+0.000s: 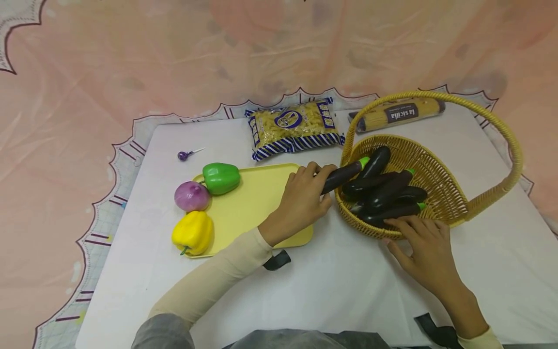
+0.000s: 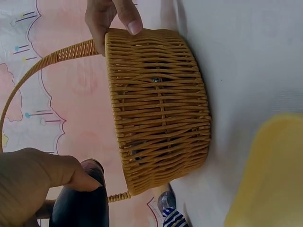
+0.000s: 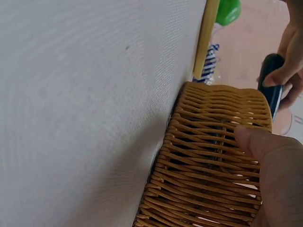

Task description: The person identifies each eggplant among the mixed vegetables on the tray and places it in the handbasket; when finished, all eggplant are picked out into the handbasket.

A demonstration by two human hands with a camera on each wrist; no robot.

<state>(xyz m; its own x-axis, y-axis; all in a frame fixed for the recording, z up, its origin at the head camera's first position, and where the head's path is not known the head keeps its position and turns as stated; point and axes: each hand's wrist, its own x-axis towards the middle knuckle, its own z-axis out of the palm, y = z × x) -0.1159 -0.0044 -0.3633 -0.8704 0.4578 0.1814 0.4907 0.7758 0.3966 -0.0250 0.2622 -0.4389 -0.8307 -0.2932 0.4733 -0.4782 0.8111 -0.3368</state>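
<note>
My left hand (image 1: 302,201) grips a dark eggplant (image 1: 343,176) with a green stem end, held at the left rim of the wicker basket (image 1: 442,182). In the left wrist view, the thumb lies along the eggplant (image 2: 81,205) beside the basket wall. Several more eggplants (image 1: 388,189) lie piled inside the basket. With my right hand (image 1: 425,249) I hold the basket's near rim, fingers over the edge. The right wrist view has its thumb pressed on the outside of the woven wall (image 3: 208,156).
Left of the basket lies a yellow tray (image 1: 253,194), with a green bell pepper (image 1: 221,178), a purple onion (image 1: 192,196) and a yellow bell pepper (image 1: 193,232) along its left side. A lollipop (image 1: 184,155), a pasta bag (image 1: 294,127) and a spaghetti pack (image 1: 398,114) are farther back. The basket's handle arches high.
</note>
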